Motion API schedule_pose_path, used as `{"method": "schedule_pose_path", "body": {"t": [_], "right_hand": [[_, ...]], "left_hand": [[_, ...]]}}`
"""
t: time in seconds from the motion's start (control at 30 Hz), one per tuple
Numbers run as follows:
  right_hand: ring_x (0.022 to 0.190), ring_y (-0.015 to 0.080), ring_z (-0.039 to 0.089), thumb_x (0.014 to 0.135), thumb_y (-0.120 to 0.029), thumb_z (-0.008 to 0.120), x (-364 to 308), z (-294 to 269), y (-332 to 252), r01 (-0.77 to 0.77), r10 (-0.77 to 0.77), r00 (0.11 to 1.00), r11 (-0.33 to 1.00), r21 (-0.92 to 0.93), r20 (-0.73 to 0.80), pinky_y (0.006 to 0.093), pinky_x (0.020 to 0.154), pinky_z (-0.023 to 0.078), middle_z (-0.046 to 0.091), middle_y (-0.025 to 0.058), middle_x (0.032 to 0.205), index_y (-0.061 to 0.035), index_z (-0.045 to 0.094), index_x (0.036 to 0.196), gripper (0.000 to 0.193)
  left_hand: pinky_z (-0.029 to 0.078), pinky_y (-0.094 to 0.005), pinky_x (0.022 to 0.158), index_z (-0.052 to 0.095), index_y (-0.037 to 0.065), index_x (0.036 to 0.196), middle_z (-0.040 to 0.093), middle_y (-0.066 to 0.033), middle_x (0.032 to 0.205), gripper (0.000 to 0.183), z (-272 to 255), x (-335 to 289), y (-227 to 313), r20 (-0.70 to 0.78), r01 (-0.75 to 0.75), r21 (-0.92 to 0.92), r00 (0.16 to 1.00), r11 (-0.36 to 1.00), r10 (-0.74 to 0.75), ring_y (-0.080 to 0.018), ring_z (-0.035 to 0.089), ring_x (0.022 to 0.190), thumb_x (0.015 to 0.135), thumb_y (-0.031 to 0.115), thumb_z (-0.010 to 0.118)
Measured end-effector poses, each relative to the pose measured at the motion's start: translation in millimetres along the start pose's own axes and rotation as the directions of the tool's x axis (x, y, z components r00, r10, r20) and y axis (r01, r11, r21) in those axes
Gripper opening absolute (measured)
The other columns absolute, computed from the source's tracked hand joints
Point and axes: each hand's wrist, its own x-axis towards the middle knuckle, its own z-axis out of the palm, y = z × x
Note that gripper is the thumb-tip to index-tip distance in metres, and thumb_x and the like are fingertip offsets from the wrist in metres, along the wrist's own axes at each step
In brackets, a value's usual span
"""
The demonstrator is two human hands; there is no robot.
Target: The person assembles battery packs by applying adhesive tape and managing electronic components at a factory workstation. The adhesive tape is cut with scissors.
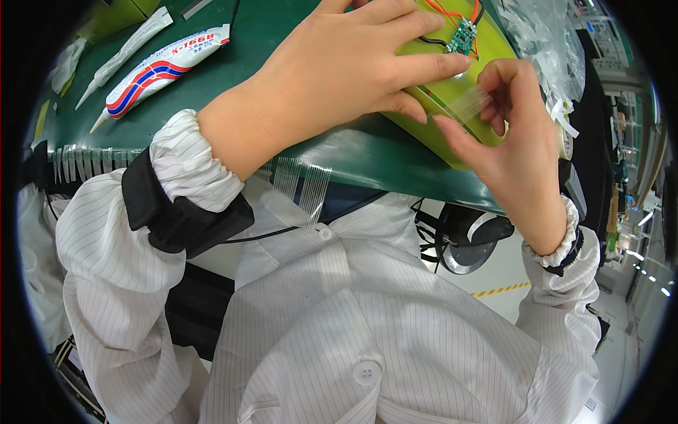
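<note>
My left hand (339, 67) reaches over a yellow-green tray (438, 145), fingers stretched and spread. Its index fingertip lies just below a small green circuit board (462, 37) with red and black wires, beside a small shiny spot; whether it touches the board I cannot tell. To the right, my right hand (519, 134) has curled fingers closed on one end of a short strip of clear, ribbed tape (467, 106). The strip's other end points toward my left thumb. Part of the tray is hidden under my left hand.
Similar tape strips (311, 191) hang from the front edge of the green work mat (261, 42), with more at far left. A striped glue tube (166, 67) and a slimmer white tube (127, 53) lie at left. Clear plastic bags (554, 49) sit right of the tray.
</note>
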Motion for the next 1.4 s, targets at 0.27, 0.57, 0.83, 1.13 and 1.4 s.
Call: {"method": "schedule_pose_path", "body": {"t": [0.27,0.57,0.83,1.13,1.4], "right_hand": [[0.066,0.0108,0.041,0.064,-0.007,0.076,0.5,5.1,-3.8,-0.001,-0.003,0.999,0.996,-0.090,-0.038,0.0221,0.060,0.040,0.045,0.0016,0.081,-0.0032,0.043,0.097,0.047],[0.079,0.0062,0.047,0.081,-0.003,0.060,19.2,-27.8,9.3,-0.363,0.252,0.916,0.852,0.376,0.313,0.0190,0.071,0.040,0.049,0.0003,0.086,0.0003,0.048,0.097,0.020],[0.070,0.0051,0.050,0.078,0.000,0.063,22.2,-28.0,9.8,-0.440,0.304,0.885,0.795,0.418,0.352,0.0175,0.065,0.044,0.055,0.0007,0.077,0.0040,0.057,0.085,0.010],[0.057,0.0081,0.050,0.074,-0.002,0.063,20.3,-21.9,14.8,-0.350,0.269,0.932,0.839,0.416,0.242,0.0222,0.054,0.042,0.057,0.0037,0.064,0.0034,0.057,0.074,0.008],[0.060,0.0085,0.050,0.075,0.000,0.061,17.8,-17.2,12.5,-0.306,0.252,0.949,0.877,0.370,0.189,0.0220,0.056,0.042,0.055,0.0044,0.066,0.0035,0.056,0.075,0.007]], "left_hand": [[0.033,-0.0331,0.084,0.060,0.023,0.110,0.050,0.0032,0.123,0.052,14.4,-2.9,-0.4,-0.059,0.018,0.146,0.998,0.989,-0.010,-0.0172,0.047,0.106,0.062,0.043,0.061],[0.033,-0.0336,0.082,0.059,0.024,0.113,0.051,0.0008,0.122,0.054,12.4,-5.2,0.2,-0.054,0.022,0.104,0.998,0.994,-0.016,-0.0180,0.048,0.105,0.065,0.048,0.056],[0.037,-0.0366,0.078,0.057,0.023,0.111,0.051,-0.0008,0.117,0.061,11.3,-2.2,1.6,-0.064,0.032,0.049,0.998,0.998,-0.029,-0.0177,0.048,0.103,0.053,0.036,0.072],[0.032,-0.0338,0.085,0.060,0.022,0.112,0.051,-0.0011,0.122,0.052,9.6,-1.0,2.0,0.011,0.028,0.138,1.000,0.990,-0.029,-0.0199,0.046,0.104,0.071,0.053,0.050],[0.031,-0.0332,0.083,0.060,0.021,0.113,0.051,-0.0026,0.123,0.053,10.2,-0.1,0.9,0.016,0.020,0.130,1.000,0.991,-0.023,-0.0195,0.047,0.103,0.070,0.051,0.052]]}}
